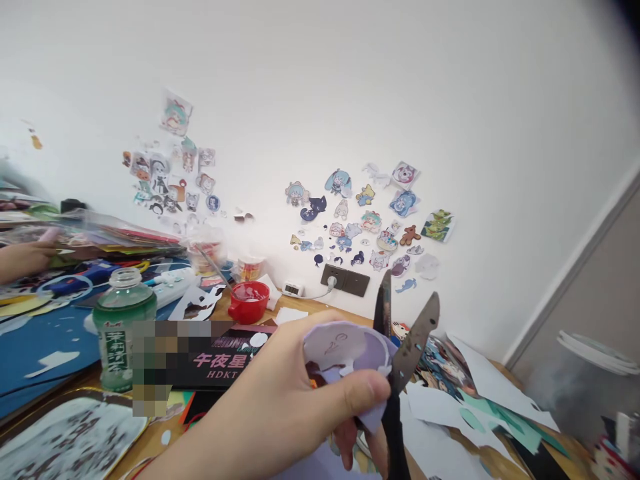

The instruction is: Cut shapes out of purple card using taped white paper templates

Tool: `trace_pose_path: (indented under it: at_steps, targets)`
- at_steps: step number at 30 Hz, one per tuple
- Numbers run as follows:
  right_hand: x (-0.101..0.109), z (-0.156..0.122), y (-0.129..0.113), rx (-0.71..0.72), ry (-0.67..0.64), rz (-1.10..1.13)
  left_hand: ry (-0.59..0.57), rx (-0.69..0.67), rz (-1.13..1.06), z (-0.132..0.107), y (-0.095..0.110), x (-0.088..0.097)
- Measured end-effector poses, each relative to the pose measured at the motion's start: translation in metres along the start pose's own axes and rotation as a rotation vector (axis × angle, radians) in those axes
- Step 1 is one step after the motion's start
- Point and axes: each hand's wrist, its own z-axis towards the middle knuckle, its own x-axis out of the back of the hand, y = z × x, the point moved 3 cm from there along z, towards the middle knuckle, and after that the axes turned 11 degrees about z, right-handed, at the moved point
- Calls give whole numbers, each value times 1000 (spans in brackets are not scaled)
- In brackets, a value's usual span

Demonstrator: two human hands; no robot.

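One hand, the left hand [295, 393], pinches curled purple paper [320, 343]; beside that grip, the right hand [381, 457] holds open scissors [415, 343]. Cutting looks partly done.

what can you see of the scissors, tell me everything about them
The scissors point upward with their blades spread in a V. The blade on the picture's right shows a broad grey, metallic-looking face with a rounded tip and scattered specks; the other looks darker and narrower. Below, the black handle part runs out of the bottom edge, so the finger loops cannot be made out. The curled purple paper in the left hand meets the blades low down, near where they join.
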Motion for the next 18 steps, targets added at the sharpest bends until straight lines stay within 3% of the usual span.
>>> trace_pose_path:
  at_steps: [8,13,18]
  targets:
    - [0,1,17,8,70,6,-14,10,-167,10,-3,-2]
    - [5,12,13,16,-48,74,224,-23,-273,12,-17,0]
    - [1,16,16,-25,-88,145,322,-73,-258,11,-22,2]
